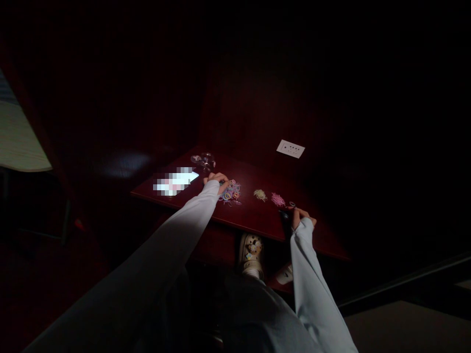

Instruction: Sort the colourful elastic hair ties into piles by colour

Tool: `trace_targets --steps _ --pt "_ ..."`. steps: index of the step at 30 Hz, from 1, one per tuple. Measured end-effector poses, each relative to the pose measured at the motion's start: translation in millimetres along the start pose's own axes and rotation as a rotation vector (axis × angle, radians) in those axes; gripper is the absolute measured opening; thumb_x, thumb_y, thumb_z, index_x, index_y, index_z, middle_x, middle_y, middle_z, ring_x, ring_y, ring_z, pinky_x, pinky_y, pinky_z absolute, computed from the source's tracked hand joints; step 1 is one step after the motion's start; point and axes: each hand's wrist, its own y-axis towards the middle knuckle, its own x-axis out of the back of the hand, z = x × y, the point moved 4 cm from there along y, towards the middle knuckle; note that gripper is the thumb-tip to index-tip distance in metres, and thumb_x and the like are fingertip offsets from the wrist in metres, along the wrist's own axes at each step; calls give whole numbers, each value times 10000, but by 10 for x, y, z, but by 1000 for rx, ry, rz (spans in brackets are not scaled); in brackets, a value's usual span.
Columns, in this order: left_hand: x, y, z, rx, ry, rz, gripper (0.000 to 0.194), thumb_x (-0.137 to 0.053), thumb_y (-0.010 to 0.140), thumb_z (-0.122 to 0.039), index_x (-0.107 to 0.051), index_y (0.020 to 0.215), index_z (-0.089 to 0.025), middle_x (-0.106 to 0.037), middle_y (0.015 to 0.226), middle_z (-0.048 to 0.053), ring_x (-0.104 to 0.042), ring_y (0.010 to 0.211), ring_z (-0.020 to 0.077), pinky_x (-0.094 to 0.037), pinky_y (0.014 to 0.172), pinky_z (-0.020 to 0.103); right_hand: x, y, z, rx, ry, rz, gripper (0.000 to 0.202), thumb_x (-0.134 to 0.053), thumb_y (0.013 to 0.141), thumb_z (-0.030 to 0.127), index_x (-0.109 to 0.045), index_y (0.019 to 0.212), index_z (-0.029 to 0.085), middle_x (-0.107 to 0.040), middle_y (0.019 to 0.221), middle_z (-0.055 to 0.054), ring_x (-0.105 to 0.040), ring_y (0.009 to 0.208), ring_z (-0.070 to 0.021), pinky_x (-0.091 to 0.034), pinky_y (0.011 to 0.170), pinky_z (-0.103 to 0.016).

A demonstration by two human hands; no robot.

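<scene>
A mixed pile of small coloured elastic bands (231, 192) lies on the dark red table (250, 215). My left hand (217, 180) is at the pile's left edge with its fingers curled down; what they grip, if anything, is hidden. Further right are a pale yellow pile of bands (260, 195) and a pink pile of bands (278, 199). Beyond the pink pile, my right hand (303, 217) is closed, with a small elastic band (292, 204) at its fingertips. A small dark object (284, 214) lies just left of that hand.
A lit phone (176, 181), its screen blurred out, lies at the table's left. Behind it sits a clear container (206, 161). A white socket plate (290, 148) is on the back wall. Below the front edge shows a beige clog (252, 252). Surroundings are very dark.
</scene>
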Motion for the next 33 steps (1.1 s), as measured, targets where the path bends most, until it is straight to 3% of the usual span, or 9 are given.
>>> trace_targets --steps 5,9,14,20,26,33 --pt "43 -30 -76 56 -23 -4 269 -532 920 -237 -670 689 -229 -780 1088 -3 -586 1148 249 -343 1066 473 -395 -88 383 216 5 87 436 -491 922 528 -790 909 211 -748 1064 -127 -531 1083 -285 -390 981 -425" --pt "100 -44 -108 86 -101 -33 491 -345 1024 -287 -639 637 -220 -783 1050 20 -606 1133 244 -351 1101 462 -817 -249 965 465 60 290 317 -590 944 484 -805 950 251 -738 1033 -79 -530 1074 -270 -392 996 -416" --pt "158 -17 -63 119 -131 -40 546 -266 1047 -278 -687 702 -236 -788 1089 37 -604 1187 252 -371 1128 446 -1199 -502 1504 716 148 524 198 -700 932 404 -817 1061 309 -720 1063 -46 -527 1087 -250 -405 989 -394" --pt "142 4 -12 124 -123 -59 539 -274 1050 -286 -735 774 -244 -790 1043 50 -611 1169 257 -388 1124 445 -1292 -593 1471 707 111 495 142 -719 919 378 -833 968 308 -703 1095 -50 -497 1111 -264 -384 1009 -412" --pt "132 -14 -17 116 -142 -65 574 -248 1049 -303 -703 706 -241 -791 986 27 -621 1152 248 -384 1132 447 -1264 -566 1409 671 100 492 202 -675 945 370 -825 1068 314 -690 1051 -58 -494 1100 -271 -390 1007 -416" --pt "137 -41 -69 130 -145 -62 568 -262 1056 -321 -653 653 -232 -799 1028 27 -617 1172 245 -370 1132 437 -1302 -580 1384 681 80 482 204 -636 962 354 -833 986 307 -690 1068 -62 -484 1075 -270 -391 995 -419"
